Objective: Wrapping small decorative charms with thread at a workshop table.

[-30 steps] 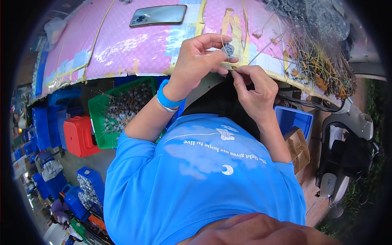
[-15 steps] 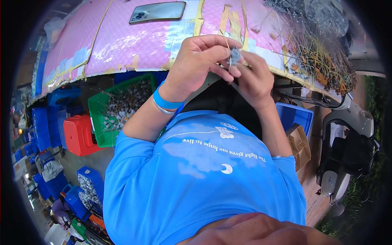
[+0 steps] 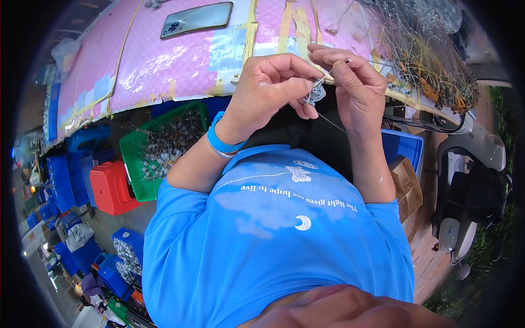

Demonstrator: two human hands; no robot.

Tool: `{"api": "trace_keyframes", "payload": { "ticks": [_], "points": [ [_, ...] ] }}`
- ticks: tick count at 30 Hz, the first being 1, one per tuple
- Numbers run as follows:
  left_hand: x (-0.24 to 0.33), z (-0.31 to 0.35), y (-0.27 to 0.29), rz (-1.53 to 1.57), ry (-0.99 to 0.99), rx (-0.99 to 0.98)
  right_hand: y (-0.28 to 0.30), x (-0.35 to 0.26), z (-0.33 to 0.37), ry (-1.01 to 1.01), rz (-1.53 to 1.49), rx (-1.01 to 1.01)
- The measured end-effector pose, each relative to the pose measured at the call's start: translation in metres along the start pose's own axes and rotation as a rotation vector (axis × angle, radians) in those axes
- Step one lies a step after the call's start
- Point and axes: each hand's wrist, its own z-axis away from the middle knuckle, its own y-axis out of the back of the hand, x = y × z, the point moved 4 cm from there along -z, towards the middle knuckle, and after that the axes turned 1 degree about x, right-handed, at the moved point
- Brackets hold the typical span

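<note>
A small grey round part (image 3: 314, 95) with thin wires sits between my two hands, above the table's near edge. My left hand (image 3: 268, 90) is closed on it, thumb and fingers pinching its left side. My right hand (image 3: 358, 90) is just to the right. Its thumb and forefinger pinch the end of a pale thin wire (image 3: 325, 77) that runs up from the part, while its other fingers are loosely extended. Another darker wire (image 3: 332, 123) slants down from the part below my right palm. Finger contact behind the part is hidden.
A phone (image 3: 197, 21) lies on the pink covered table (image 3: 158, 60). Tangled wires (image 3: 437, 82) heap at the table's right. Below left, a green crate (image 3: 131, 169) holds several similar grey parts beside a red stool-like thing (image 3: 112, 188). A blue bin (image 3: 407, 146) and cardboard box (image 3: 406, 188) stand right.
My right hand has moved right and opened away from the grey part, drawing the pale wire up and right. My left hand keeps its hold, slightly lower.
</note>
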Motion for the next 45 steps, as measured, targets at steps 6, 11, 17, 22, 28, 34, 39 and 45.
{"api": "trace_keyframes", "payload": {
  "ticks": [6,11,17,22,28,34,39,45],
  "points": [
    [-0.009,-0.007,0.003,0.066,-0.023,0.087,-0.004,0.013,-0.001,-0.276,-0.106,0.192],
    [-0.01,-0.005,0.0,0.022,-0.211,0.006,0.0,0.03,-0.004,-0.399,-0.2,0.23],
    [-0.01,-0.015,0.018,0.041,-0.186,-0.029,-0.014,0.037,-0.016,-0.478,-0.242,0.226],
    [-0.013,-0.018,0.037,-0.062,-0.078,0.003,0.019,0.026,-0.096,-0.188,0.788,-0.15],
    [-0.021,-0.012,0.031,-0.03,0.071,0.012,0.094,0.016,-0.198,0.297,1.632,0.068],
    [-0.025,-0.017,0.039,-0.043,0.066,0.017,0.125,0.052,-0.212,0.162,1.912,-0.084],
    [-0.023,-0.018,0.037,-0.027,0.089,0.064,0.073,0.053,-0.194,0.21,1.899,-0.335],
    [-0.013,-0.017,0.034,-0.189,-0.094,0.151,0.082,0.052,-0.184,0.045,1.984,-0.3]
  ]
}}
